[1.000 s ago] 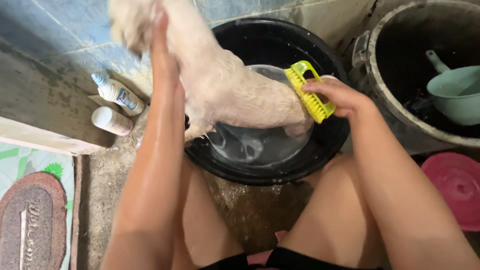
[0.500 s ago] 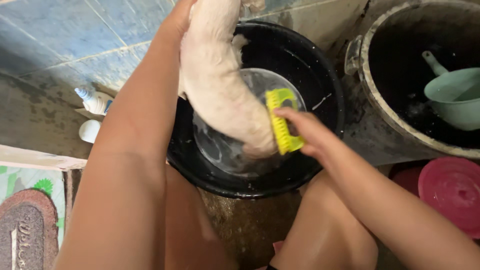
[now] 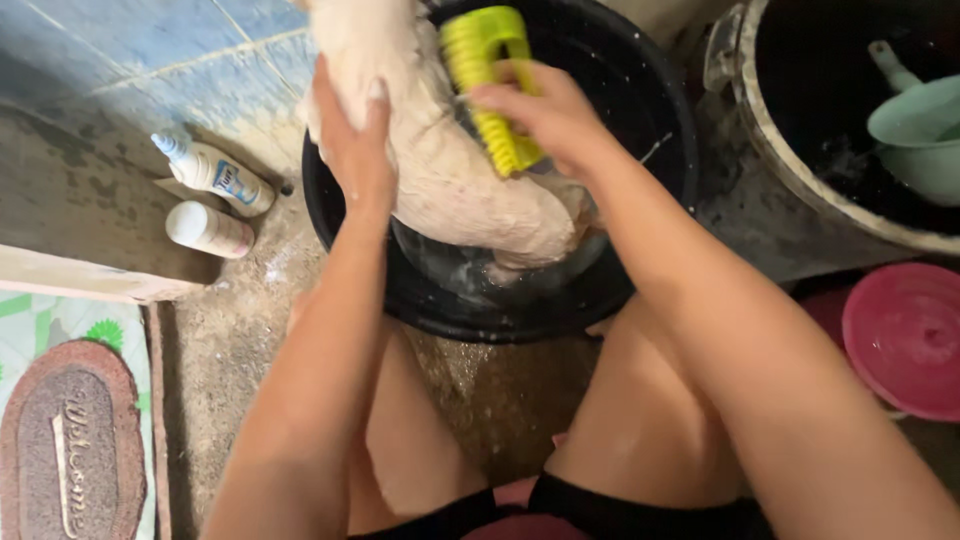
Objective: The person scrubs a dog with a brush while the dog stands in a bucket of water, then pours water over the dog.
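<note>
Mostly a grip-and-slip problem. Dog (image 3: 450, 170) is wet, small, white, hind end down in the black basin (image 3: 640, 150), front end lifted out the top of frame (head not visible). Water sits shallow in the basin bottom under its legs.

Risks, as I judge them:
- Wet fur plus a one-hand hold: if the dog twists, it could slide out of the left hand (image 3: 352, 150) and drop into the basin or onto the wet concrete.
- Stiff bristles pressed too hard on the back could scratch skin.
- Basin sits between the knees on a wet floor; a lunge could tip or shove it.

Fingers: left hand lies flat against the dog's left flank, fingers extended and wrapped loosely, pressing, not clamped. Right hand (image 3: 545, 115) is closed around the yellow brush (image 3: 480, 60), bristles down on the dog's back, so the dog lies directly under the right fingers and against the left palm.

Outward: two white bottles (image 3: 210, 200) on the floor left, a big tub with a green dipper (image 3: 915, 125) right, pink lid (image 3: 900, 340) beside the right knee.
</note>
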